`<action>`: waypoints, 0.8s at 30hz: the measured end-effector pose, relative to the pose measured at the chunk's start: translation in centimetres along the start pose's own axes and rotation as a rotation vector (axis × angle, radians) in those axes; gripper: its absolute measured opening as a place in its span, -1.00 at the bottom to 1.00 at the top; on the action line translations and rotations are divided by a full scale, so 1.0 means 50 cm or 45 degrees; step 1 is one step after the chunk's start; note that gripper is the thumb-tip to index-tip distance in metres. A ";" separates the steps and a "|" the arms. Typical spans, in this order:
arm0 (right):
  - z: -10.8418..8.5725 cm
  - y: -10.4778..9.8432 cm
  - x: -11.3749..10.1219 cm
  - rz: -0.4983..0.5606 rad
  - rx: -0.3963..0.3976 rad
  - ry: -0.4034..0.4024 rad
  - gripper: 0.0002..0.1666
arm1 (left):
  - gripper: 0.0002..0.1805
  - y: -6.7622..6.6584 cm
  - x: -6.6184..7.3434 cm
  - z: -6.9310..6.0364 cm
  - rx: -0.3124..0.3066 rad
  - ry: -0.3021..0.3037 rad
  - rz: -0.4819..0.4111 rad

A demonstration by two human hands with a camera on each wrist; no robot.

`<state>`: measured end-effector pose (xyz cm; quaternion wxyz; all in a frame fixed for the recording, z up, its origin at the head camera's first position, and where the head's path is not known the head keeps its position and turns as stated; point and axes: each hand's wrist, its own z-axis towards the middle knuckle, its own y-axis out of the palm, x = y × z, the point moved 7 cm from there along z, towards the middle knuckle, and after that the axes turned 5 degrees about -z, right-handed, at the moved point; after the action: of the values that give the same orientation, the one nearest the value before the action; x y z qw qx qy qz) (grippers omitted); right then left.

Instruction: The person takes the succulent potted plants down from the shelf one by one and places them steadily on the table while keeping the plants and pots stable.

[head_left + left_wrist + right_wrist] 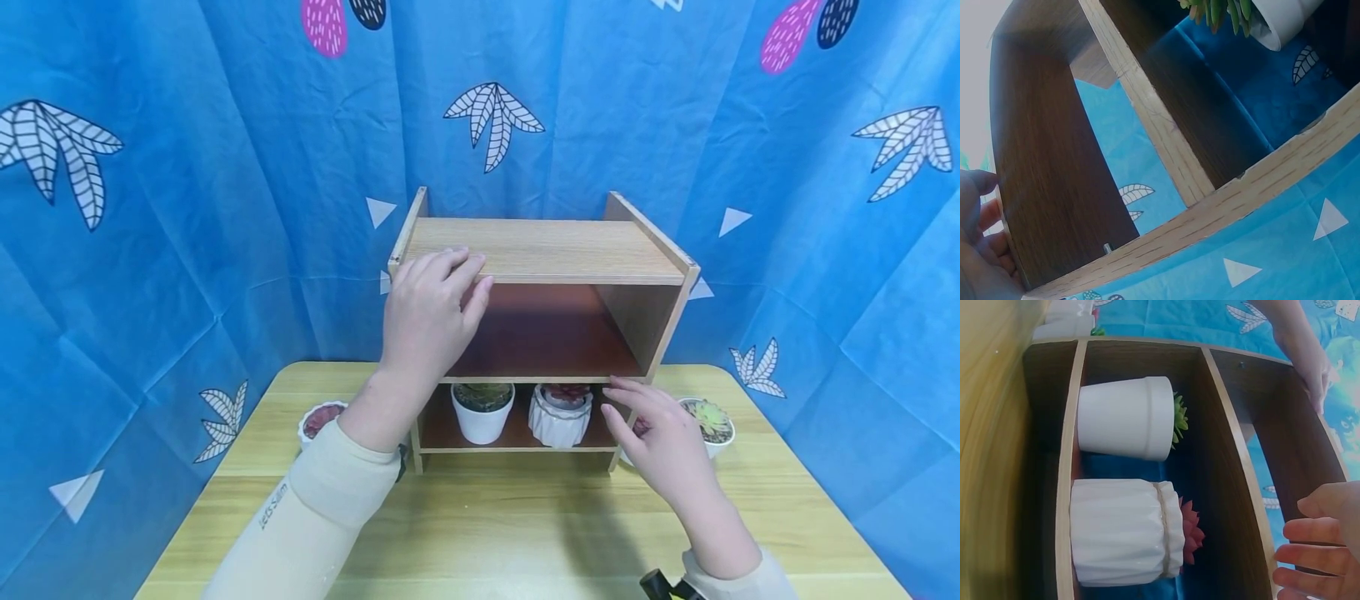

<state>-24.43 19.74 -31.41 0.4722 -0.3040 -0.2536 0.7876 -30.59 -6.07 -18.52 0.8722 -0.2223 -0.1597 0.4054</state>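
Near the left edge of the wooden tabletop, toward its back corner, sits a white pot with a reddish plant, partly covered by the person's left sleeve. The left hand comes next, its fingers loosely bent and laid over the front left part of the shelf's top board; it touches the board without being wrapped around it.

The wooden shelf itself stands upright at the tabletop's back edge, about midway between the two back corners. Two pots share its lower compartment — on the left a smooth white pot with a green plant, and beside it, a little apart, a ribbed white pot with a red plant.

Farther right, the right hand is open and empty, fingers spread beside the right end of the middle board; whether the fingertips touch it cannot be told. Partly hidden behind that hand is a dark red plant — and just beyond, near the tabletop's right edge, a white pot with a pale green succulent.
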 end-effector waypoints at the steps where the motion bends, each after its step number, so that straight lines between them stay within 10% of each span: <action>1: -0.001 0.000 0.000 0.001 -0.002 0.004 -0.71 | -0.65 0.000 0.000 0.000 0.001 0.001 -0.001; 24: -0.010 0.075 0.025 0.004 -0.205 0.130 -0.69 | -0.65 -0.001 -0.002 -0.001 0.016 0.000 -0.010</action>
<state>-26.75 19.30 -34.62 0.4574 -0.3810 -0.2912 0.7489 -30.59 -6.16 -18.52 0.8751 -0.2164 -0.1579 0.4030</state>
